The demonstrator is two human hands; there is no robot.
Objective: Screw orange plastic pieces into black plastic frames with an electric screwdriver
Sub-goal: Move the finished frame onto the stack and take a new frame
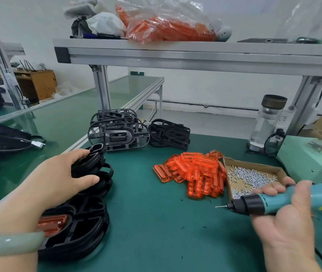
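The person's left hand (pixel 64 173) grips a black plastic frame (pixel 91 163) at the left of the table. The fingers curl over its far edge and the thumb presses along the near side. That frame sits tilted on top of a stack of black frames (pixel 89 228). Low in the stack, close to the wrist, one frame has an orange piece (pixel 52 224) fitted in it. A pale green bangle (pixel 9 244) rings the left wrist.

The right hand (pixel 285 218) is wrapped round a teal electric screwdriver (pixel 270 201). It is held clear of the table and roughly level, with its bit (pixel 220 206) pointing left and touching nothing.

Bare green table (pixel 156 222) lies between the two hands. Just beyond the screwdriver's tip is a heap of loose orange pieces (pixel 193 173). The heap butts against a shallow cardboard tray (pixel 254 164) scattered with small silver screws (pixel 254 177).

Farther back stand two piles of empty frames, a taller one (pixel 117 134) and a lower one (pixel 170 134) just to its right. At the right edge are a pale green control box (pixel 309 160) and, behind it, a clear glass bottle (pixel 268 124) with a dark lid. Overhead, an aluminium shelf (pixel 176 54) carries a clear bag of orange parts (pixel 166 26).
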